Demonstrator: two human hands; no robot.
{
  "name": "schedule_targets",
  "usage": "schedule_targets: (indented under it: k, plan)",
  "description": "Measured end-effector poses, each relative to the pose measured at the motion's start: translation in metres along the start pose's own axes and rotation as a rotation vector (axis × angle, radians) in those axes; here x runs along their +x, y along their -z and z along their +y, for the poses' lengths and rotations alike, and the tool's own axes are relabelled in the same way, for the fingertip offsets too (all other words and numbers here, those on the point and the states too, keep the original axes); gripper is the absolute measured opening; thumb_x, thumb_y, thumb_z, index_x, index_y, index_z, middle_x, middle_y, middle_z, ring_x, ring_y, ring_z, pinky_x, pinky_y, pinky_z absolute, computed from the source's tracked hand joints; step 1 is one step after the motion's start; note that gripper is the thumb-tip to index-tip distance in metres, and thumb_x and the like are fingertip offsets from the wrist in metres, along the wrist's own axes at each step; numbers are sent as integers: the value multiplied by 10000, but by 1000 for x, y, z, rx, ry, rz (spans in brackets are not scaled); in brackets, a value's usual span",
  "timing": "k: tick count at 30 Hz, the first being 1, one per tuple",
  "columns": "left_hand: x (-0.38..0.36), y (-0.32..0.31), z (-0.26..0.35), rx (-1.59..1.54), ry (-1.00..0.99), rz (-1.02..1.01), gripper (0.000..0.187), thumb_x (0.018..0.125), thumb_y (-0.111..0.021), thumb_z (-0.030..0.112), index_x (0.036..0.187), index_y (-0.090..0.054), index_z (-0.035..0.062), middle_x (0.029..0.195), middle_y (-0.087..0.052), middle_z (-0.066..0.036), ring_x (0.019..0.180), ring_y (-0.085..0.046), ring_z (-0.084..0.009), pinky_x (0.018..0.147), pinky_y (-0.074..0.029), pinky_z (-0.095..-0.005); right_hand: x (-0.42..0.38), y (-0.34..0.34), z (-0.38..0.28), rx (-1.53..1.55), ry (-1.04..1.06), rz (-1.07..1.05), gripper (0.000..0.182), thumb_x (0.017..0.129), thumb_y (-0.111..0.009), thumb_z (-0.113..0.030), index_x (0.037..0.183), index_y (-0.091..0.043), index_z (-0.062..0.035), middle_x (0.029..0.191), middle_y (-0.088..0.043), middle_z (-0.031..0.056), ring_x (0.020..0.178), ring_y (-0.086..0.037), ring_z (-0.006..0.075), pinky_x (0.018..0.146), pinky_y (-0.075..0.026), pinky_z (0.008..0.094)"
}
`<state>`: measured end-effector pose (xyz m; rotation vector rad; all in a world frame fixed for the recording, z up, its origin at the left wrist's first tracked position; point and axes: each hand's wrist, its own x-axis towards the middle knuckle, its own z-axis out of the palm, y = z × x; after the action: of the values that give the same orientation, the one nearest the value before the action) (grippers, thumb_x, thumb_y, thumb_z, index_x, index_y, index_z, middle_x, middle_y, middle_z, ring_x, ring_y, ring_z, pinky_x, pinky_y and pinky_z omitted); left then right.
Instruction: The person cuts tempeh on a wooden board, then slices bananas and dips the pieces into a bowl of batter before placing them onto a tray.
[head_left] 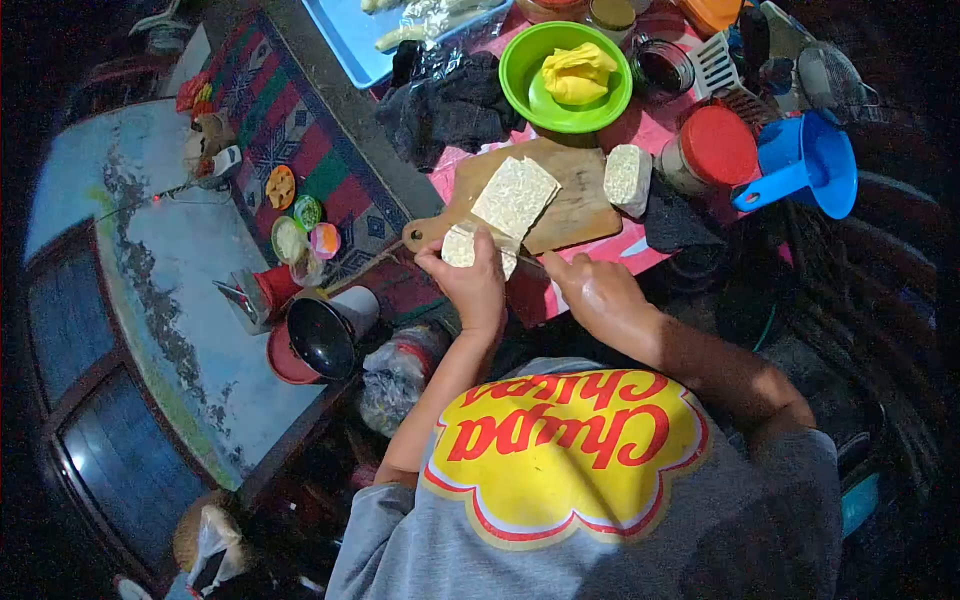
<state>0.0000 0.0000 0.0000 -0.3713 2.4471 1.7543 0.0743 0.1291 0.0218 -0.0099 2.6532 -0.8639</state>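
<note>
Two hands work a knife at a pale block on the board.
On the pink-covered table [483,158], the wooden board [585,205] carries a pale slab [515,195], with an uncut-looking block [627,180] by its far right end. The person's right hand [605,300] is closed round the handle of the knife [529,262]; the left hand [475,285] pinches a smaller pale piece [459,248] at the board's near edge. This looks like slicing; a clean stroke would call for fingertips clear of the blade.
</note>
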Motion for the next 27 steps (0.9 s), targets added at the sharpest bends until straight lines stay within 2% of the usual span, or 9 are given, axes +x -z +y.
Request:
schedule_targets:
  k: [2,6,8,15,18,21,24,26,27]
  plan:
    - [2,1,-8,49,-76,28,406,740,-592,156,943,-263,35,815,-447,-99,691,-469,-128,567,-408,-245,4,-3,0,26,37,46,285,707,-453,-56,985,-400,-23,642,-528,201,540,-559,340,425,-441,410]
    - [4,-3,-10,72,-85,41,409,741,-593,158,944,-260,37,803,-445,-92,682,-469,-131,565,-409,-248,13,-5,5,9,35,34,263,712,-446,-61,968,-400,-21,639,-528,195,538,-559,333,427,-442,409]
    - [4,-2,-4,19,1,63,379,710,-594,104,906,-281,21,829,-413,-115,725,-461,-157,624,-404,-280,8,-3,3,10,16,40,252,718,-441,-63,964,-406,-26,645,-532,195,545,-562,334,428,-444,405]
    - [2,-3,0,-68,41,42,378,719,-597,113,909,-281,32,830,-422,-118,726,-468,-157,616,-409,-278,25,-23,7,-15,-42,14,258,714,-441,-55,972,-423,-45,632,-537,172,547,-565,327,438,-445,406]
    - [2,-1,-3,-40,14,56,376,723,-599,109,908,-280,34,827,-427,-115,718,-467,-151,613,-409,-275,17,-31,17,19,-6,80,286,700,-462,-54,984,-424,-49,614,-534,161,535,-555,333,433,-434,418]
    - [3,1,-5,-7,-34,41,378,735,-596,143,913,-282,31,844,-424,-121,748,-461,-148,647,-400,-269,-11,-25,25,42,-28,33,306,694,-483,-64,994,-419,-42,646,-534,177,582,-552,344,472,-434,433]
    - [7,4,-19,-61,-25,5,317,805,-524,182,953,-270,64,853,-410,-86,725,-443,-120,604,-392,-236,-28,-23,34,110,-150,-133,290,698,-506,-79,965,-410,-19,729,-527,194,706,-535,362,592,-417,427]
    - [0,8,-2,-395,88,-74,264,837,-457,204,950,-287,37,906,-382,-84,835,-404,-142,761,-344,-263,-30,-17,38,205,-134,-152,275,698,-510,-85,942,-406,-12,723,-524,194,707,-530,370,592,-412,424]
    - [0,9,-6,-399,84,-73,264,837,-457,204,950,-287,37,906,-382,-84,835,-404,-142,761,-344,-263,-31,-13,40,306,-119,-180,262,699,-515,-91,919,-403,-6,716,-521,195,708,-525,379,592,-407,421]
